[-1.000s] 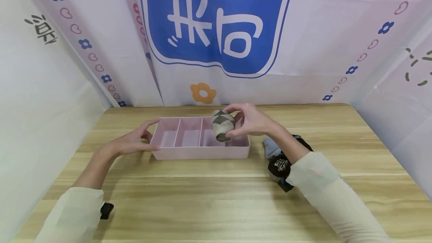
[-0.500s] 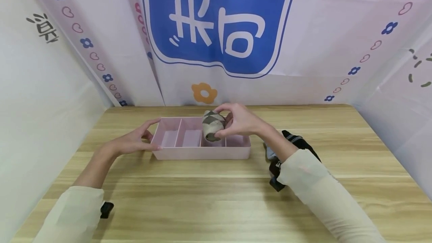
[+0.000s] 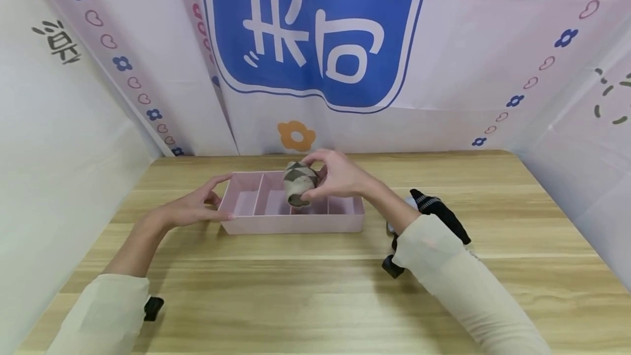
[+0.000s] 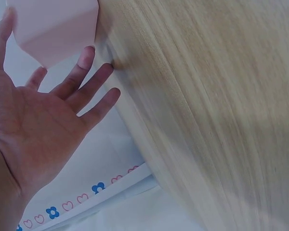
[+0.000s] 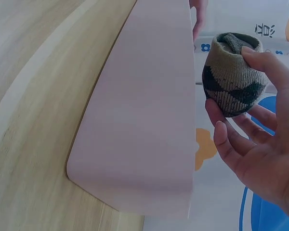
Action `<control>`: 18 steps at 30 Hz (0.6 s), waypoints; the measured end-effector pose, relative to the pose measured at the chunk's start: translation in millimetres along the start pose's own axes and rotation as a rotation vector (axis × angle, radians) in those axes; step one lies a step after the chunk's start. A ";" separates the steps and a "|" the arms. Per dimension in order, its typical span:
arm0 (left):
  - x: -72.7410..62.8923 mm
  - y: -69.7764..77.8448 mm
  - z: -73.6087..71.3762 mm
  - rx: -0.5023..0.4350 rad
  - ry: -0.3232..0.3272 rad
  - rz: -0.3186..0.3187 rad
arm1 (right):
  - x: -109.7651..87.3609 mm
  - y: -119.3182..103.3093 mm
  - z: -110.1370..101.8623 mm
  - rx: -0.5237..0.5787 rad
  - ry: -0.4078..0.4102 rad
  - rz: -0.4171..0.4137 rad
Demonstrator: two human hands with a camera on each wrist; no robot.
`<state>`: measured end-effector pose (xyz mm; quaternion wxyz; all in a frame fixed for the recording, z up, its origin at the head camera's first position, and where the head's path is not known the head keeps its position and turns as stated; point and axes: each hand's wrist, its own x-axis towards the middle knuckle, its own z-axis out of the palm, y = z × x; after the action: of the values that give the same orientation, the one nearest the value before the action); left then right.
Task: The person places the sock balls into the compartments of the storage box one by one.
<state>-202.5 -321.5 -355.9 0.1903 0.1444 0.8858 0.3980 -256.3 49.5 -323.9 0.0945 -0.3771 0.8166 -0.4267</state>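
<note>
A pink divided box (image 3: 291, 224) stands toward the back of the table, its compartments side by side. At its left end is my left hand (image 3: 194, 207), with thumb and index finger spanning the end wall at the front and back corners; the other fingers (image 4: 98, 108) hang apart from it in the left wrist view. My right hand (image 3: 340, 177) holds a rolled-up sock (image 3: 299, 184), beige with dark diamonds, above the middle compartments. In the right wrist view the thumb presses the opening of the sock (image 5: 233, 77) and fingertips support its other end.
Right of the box, a black sock (image 3: 441, 212) and a light blue-grey one (image 3: 410, 201) lie on the wooden table (image 3: 276, 295), partly covered by my right forearm. Printed cloth (image 3: 443, 70) hangs behind and at both sides.
My right hand has carried the rolled sock leftward over the box, from the right-hand compartments to the middle. More of the black sock shows. My left hand stays at the box's left end.
</note>
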 end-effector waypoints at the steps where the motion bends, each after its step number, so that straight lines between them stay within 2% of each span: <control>1: -0.2 -0.1 0.1 0.000 -0.001 -0.002 | 0.7 -0.5 0.7 0.004 -0.002 0.004; 7: -2.0 -1.0 1.8 -0.008 -0.016 -0.004 | 3.6 -2.9 6.6 -0.011 -0.017 0.031; 18: 0.8 -2.4 -0.4 0.001 -0.012 0.001 | 16.0 -6.3 18.2 -0.020 -0.011 0.001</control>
<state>-203.6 -323.0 -357.7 0.1955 0.1475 0.8847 0.3966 -255.4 24.8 -327.6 0.0952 -0.3799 0.8205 -0.4163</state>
